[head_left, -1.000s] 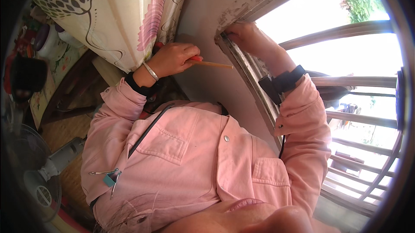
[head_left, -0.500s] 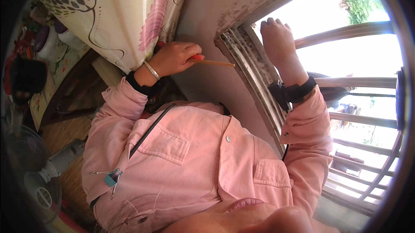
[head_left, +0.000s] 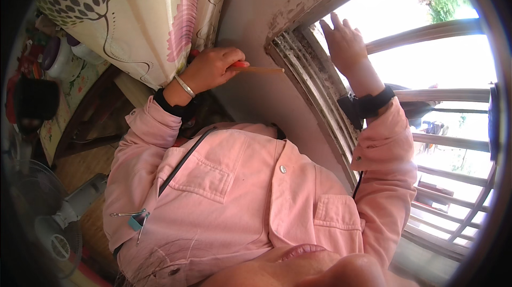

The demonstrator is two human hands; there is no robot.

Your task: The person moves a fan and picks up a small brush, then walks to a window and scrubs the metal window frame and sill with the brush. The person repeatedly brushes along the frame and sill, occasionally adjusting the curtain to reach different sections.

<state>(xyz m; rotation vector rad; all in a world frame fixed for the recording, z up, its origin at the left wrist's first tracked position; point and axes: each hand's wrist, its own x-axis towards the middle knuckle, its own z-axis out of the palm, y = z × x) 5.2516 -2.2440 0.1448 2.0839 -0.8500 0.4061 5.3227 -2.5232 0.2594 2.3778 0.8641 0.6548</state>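
Note:
My left hand [head_left: 210, 71] is closed round a slim tool with red parts showing on both sides of the fist. A thin brown stick [head_left: 266, 69] juts from it to the right, towards the window; I cannot tell the tool's exact kind. Beside that hand hangs a cream curtain [head_left: 144, 31] with leaf and feather prints. My right hand [head_left: 345, 47] is raised at the window opening, its fingers apart and nothing visible in them. It is nearest to the worn window frame [head_left: 314, 92], whose grooved track is stained; whether it touches the frame is unclear.
Metal window bars [head_left: 426, 36] cross the bright opening at right. A grey wall [head_left: 250, 36] lies between curtain and window. At left, a white fan [head_left: 61, 223] stands near a table [head_left: 80, 87] with a flowered cover, holding purple-lidded jars [head_left: 56, 58].
My right hand has risen slightly, and its fingers have gone from curled to spread. My left hand has shifted a little up and left with the stick.

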